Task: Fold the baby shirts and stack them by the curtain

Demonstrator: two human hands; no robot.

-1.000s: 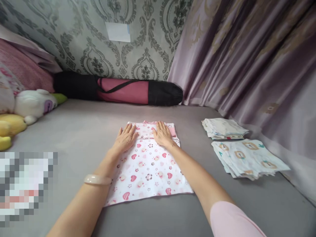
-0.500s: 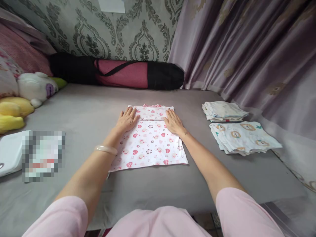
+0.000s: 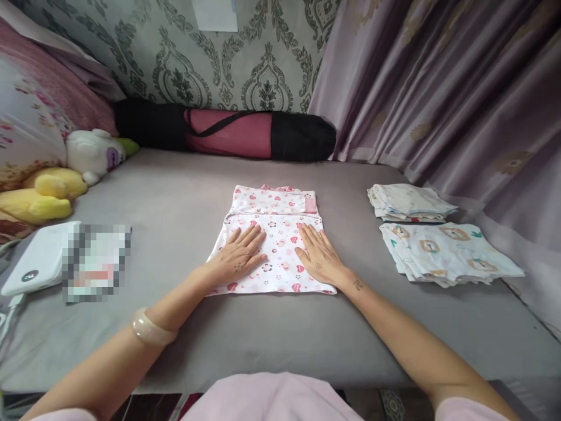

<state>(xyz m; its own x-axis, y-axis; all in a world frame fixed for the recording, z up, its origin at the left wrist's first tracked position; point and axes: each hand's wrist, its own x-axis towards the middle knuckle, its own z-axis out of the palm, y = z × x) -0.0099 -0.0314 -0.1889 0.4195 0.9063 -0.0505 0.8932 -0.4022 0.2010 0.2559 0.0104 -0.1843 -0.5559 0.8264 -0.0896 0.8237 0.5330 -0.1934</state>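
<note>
A white garment printed with pink hearts and flowers [image 3: 274,204] lies flat on the grey bed [image 3: 175,210]. My left hand [image 3: 240,255] rests palm down on its lower left part, fingers stretched out. Palm down on the lower right part lies my right hand [image 3: 319,255], fingers spread as well. Neither hand grips the cloth. A pale bangle [image 3: 151,331] circles my left wrist.
Two stacks of folded printed cloths [image 3: 447,251] [image 3: 409,202] lie at the right by the purple curtain [image 3: 460,99]. A pink and black rolled bag [image 3: 228,131] sits against the wall. Plush toys [image 3: 65,175] and a white device [image 3: 39,257] are on the left.
Both hands have slid from the garment's top edge toward me to its lower part, staying flat on it. The camera view has shifted slightly.
</note>
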